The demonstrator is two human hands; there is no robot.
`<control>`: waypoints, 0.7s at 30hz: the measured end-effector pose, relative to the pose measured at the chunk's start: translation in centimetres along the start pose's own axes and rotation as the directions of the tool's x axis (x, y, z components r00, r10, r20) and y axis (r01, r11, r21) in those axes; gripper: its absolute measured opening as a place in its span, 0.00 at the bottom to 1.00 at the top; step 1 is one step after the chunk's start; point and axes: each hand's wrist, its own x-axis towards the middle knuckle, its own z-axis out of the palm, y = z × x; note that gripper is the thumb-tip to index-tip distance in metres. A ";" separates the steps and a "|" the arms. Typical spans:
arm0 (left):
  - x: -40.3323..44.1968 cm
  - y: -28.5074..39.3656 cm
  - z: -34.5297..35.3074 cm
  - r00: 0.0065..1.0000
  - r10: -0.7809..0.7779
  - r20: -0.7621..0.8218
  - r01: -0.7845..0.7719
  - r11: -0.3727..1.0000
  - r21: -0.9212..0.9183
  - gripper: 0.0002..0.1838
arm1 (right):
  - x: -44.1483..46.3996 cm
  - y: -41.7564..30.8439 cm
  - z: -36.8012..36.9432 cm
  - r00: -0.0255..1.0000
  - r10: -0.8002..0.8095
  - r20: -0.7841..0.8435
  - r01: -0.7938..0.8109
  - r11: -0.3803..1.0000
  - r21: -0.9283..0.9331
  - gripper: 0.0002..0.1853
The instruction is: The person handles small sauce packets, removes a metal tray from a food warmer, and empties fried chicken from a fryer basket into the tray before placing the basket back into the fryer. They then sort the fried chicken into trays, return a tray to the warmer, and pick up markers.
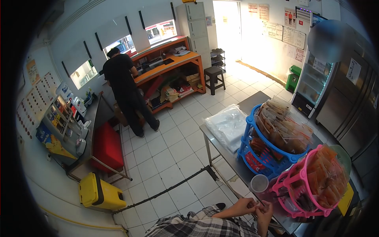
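My left hand (243,206) and my right hand (264,213) meet at the near edge of the steel table (252,100). The fingers of both are pinched together around something small and thin, too small to make out. Just beyond them stands a clear plastic cup (259,184). To the right of my hands is a pink basket (281,185) filled with bags of reddish-orange content. Behind it, a blue tiered basket (252,136) holds many flat clear packets. A stack of clear plastic bags (227,123) lies at the table's far left corner.
Across the room a person in black (122,77) stands at an orange counter (185,59). A dark stool (214,80) stands near the bright doorway. To the left are a yellow bin (100,193) and a red box (107,148); a glass-door fridge (314,83) is at right.
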 end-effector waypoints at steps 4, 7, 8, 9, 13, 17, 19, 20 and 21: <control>0.2 -0.4 -0.1 0.994 -0.025 0.104 0.033 0.997 -0.073 0.14 | 0.1 0.2 -0.7 0.999 0.019 0.040 -0.019 1.000 -0.023 0.25; 0.5 -1.0 0.1 0.990 0.049 0.132 -0.042 0.998 -0.051 0.14 | 0.4 1.0 -1.2 0.998 -0.023 0.065 0.027 0.998 -0.058 0.24; 0.4 -0.9 0.1 0.987 0.102 0.121 -0.096 0.994 -0.052 0.12 | 0.2 1.0 -1.1 0.998 -0.019 0.057 0.022 0.998 -0.052 0.24; 0.3 -0.8 0.1 0.982 0.155 0.110 -0.150 0.987 -0.051 0.11 | 0.0 0.9 -0.9 0.999 -0.015 0.049 0.017 0.999 -0.045 0.24; 0.1 -1.8 0.0 0.979 0.173 0.111 -0.165 0.983 -0.081 0.12 | -0.3 1.0 0.0 1.000 0.002 0.004 -0.002 0.998 0.060 0.24; -0.2 -1.8 0.4 0.990 0.112 0.087 -0.095 0.980 -0.174 0.12 | -0.6 0.4 0.6 0.999 0.041 -0.034 -0.038 0.996 0.084 0.24; -0.3 -1.2 0.0 0.993 0.062 0.102 -0.042 0.981 -0.189 0.13 | -0.6 0.7 0.7 0.998 0.040 -0.038 -0.036 0.995 0.089 0.24; -0.4 -0.9 -0.3 0.992 0.033 0.120 -0.013 0.985 -0.169 0.13 | -0.5 0.9 0.7 0.999 0.032 -0.041 -0.028 0.995 0.095 0.24; -0.5 -0.7 -0.4 0.990 0.005 0.138 0.016 0.989 -0.147 0.14 | -0.4 1.1 0.7 0.999 0.024 -0.044 -0.020 0.994 0.103 0.24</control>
